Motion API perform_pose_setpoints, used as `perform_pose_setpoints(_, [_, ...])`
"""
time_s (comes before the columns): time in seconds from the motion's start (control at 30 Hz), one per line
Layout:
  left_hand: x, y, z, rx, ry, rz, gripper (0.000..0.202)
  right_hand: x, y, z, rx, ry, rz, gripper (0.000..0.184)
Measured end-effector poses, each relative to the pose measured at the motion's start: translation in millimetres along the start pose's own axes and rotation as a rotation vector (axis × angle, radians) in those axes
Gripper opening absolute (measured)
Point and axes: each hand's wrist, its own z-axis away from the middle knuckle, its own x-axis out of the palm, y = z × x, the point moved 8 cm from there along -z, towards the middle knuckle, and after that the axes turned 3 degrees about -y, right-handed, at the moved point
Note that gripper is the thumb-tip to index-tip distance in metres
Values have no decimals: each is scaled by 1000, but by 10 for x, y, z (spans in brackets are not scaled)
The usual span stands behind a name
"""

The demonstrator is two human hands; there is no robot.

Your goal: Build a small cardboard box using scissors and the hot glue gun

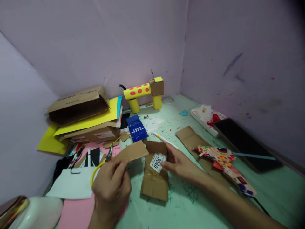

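My left hand (111, 184) is closed, its thumb and finger pinching a flat cardboard piece (133, 150) that sticks out to the right. Just beyond that hand are scissors (109, 156) with yellow handles, partly hidden by the knuckles. With its thumb over the edge, my right hand (176, 160) grips a folded brown cardboard piece (154, 184) bearing a white "3040" label. The left cardboard's right end reaches the upper left edge of the labelled one; whether they touch I cannot tell.
A yellow, red-spotted cardboard giraffe figure (138, 91) stands by the wall. On the right lie a patterned glue gun (224, 162), a cardboard strip (190, 136) and a dark tablet-like slab (245, 143). Boxes (78, 101) are stacked left; a blue packet (137, 128) and white pen (164, 139) lie centrally.
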Motion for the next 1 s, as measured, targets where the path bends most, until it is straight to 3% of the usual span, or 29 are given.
perform_pose_setpoints(0.1, [200,27,-4,-41,-205,115,23,-88,100,-58,31,72,19,40])
perform_pose_setpoints(0.2, [387,-43,31,-165,-476,142,15,-133,176,-100,66,119,33,31])
perform_pose_setpoints(0.3, [526,-185,132,-297,-715,163,35,-144,210,-105,96,146,28,27])
perform_pose_setpoints(0.4, [571,-318,210,-376,-829,242,47,-148,205,-97,112,173,-11,31])
perform_pose_setpoints(0.53, [434,-433,200,-375,-813,388,52,-128,165,-101,132,176,-113,33])
perform_pose_setpoints(0.63, [233,-389,118,-292,-702,485,59,-55,112,-104,166,131,-215,26])
perform_pose_setpoints(0.73, [122,-181,28,-188,-582,494,69,31,63,-96,202,88,-323,36])
perform_pose_setpoints(0.87, [209,139,-47,-144,-496,543,71,-25,31,-83,175,150,-380,53])
perform_pose_setpoints(0.93, [271,141,-49,-259,-478,623,70,-177,-19,-58,99,268,-304,52])
perform_pose_setpoints(1.0, [311,8,13,-540,-435,848,71,-306,-86,-12,40,366,-270,50])
